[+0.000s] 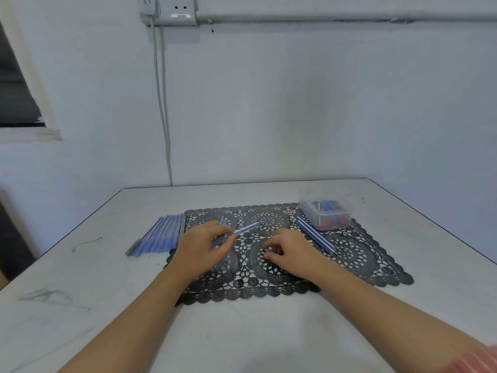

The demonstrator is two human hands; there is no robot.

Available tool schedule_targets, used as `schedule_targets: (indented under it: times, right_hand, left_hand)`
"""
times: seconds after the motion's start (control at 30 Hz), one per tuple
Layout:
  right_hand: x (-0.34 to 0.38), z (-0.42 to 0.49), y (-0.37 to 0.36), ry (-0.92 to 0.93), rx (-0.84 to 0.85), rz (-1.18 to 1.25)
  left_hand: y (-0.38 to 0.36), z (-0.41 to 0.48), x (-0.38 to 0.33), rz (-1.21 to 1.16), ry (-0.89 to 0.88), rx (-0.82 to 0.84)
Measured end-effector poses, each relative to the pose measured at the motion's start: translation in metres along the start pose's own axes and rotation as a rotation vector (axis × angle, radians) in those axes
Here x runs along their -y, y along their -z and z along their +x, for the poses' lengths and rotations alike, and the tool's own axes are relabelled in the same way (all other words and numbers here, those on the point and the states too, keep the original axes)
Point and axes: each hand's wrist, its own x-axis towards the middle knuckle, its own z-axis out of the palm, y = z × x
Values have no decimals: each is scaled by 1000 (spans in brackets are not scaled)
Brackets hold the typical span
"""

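Observation:
My left hand [203,247] grips a clear pen barrel [246,229] that points up and to the right over a black lace placemat [357,254]. My right hand [289,251] hovers low over the mat's middle with its fingers curled, and seems to pinch a small blue piece [267,250] at the fingertips. A row of assembled blue pens [161,235] lies on the table left of the mat. Several thin ink refills [314,234] lie on the mat's right part. A clear plastic box [326,215] with blue and red small parts stands at the mat's far right corner.
The white table [269,332] meets the wall at the back, and its right edge runs diagonally. A cable [161,103] hangs down the wall from a socket [172,9] above. A dark window opening [16,90] is at the left.

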Motion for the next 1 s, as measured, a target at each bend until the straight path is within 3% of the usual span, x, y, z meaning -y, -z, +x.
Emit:
schedule_targets:
  times: [0.13, 0.53, 1.0]
  right_hand:
    - [1, 0, 2, -26, -10, 52]
    - [-3, 0, 12, -152, -367, 638]
    - [-2, -2, 12, -114, -364, 801]
  left_hand:
    - [-1, 0, 1, -6, -2, 0]
    - [-1, 0, -1, 3, -53, 5]
    - [-2, 0, -1, -9, -115, 20]
